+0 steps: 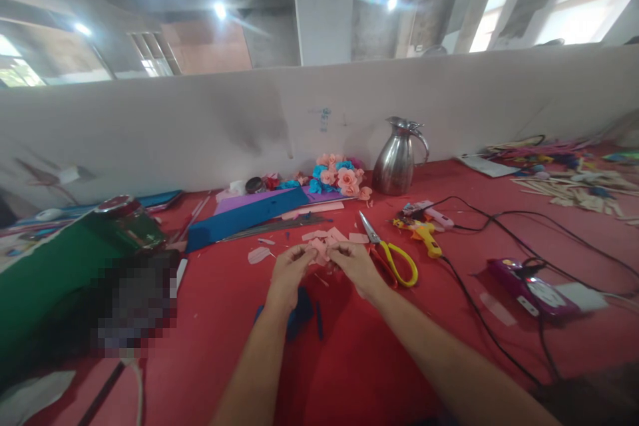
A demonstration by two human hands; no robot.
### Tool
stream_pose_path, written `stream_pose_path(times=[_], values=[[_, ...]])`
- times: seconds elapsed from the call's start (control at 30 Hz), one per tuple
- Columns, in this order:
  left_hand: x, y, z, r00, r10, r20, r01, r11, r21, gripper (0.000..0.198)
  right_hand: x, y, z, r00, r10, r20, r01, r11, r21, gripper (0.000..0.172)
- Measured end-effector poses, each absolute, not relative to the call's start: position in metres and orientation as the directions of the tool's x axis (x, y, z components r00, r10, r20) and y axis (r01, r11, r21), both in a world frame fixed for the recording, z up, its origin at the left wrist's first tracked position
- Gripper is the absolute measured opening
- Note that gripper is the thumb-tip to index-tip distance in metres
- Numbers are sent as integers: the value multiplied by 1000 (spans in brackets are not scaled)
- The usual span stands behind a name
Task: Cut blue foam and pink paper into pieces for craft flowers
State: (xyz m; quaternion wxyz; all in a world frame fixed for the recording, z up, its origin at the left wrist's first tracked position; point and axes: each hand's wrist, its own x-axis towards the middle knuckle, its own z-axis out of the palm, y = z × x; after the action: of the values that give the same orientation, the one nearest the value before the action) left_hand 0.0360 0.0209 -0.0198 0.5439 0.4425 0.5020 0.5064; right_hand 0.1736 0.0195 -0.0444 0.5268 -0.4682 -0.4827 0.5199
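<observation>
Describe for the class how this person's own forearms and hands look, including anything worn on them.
The left forearm and right forearm are bare, with no sleeve in view. The left hand and right hand are ungloved; neither wrist shows a watch or bracelet. Rings are too blurred to judge.

Red tbl (359,359) w/ scissors (377,239), jug (395,165)

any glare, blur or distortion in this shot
All in the head view: ceiling lights flare with streaks, upper-right window washes out, outer edges look stretched and smeared, pink paper looks soft, a pixelated patch hides detail at left.
</observation>
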Motion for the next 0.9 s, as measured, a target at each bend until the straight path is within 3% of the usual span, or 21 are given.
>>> stream_pose_path(times=[0.23, 0.47, 0.9], values=[[38, 20, -18, -40, 996, -81, -133, 75, 988, 24, 174, 15, -42, 64, 961, 267, 194, 251, -948, 20], [42, 18, -16, -31, 995, -96, -183, 88, 979, 28, 174, 11, -41, 101, 873, 477, 505, 368, -781, 16], [42, 18, -20, -62, 993, -101, -159, 90, 983, 23, 171, 5, -46, -47, 781, 622, 757, 435, -488, 18]])
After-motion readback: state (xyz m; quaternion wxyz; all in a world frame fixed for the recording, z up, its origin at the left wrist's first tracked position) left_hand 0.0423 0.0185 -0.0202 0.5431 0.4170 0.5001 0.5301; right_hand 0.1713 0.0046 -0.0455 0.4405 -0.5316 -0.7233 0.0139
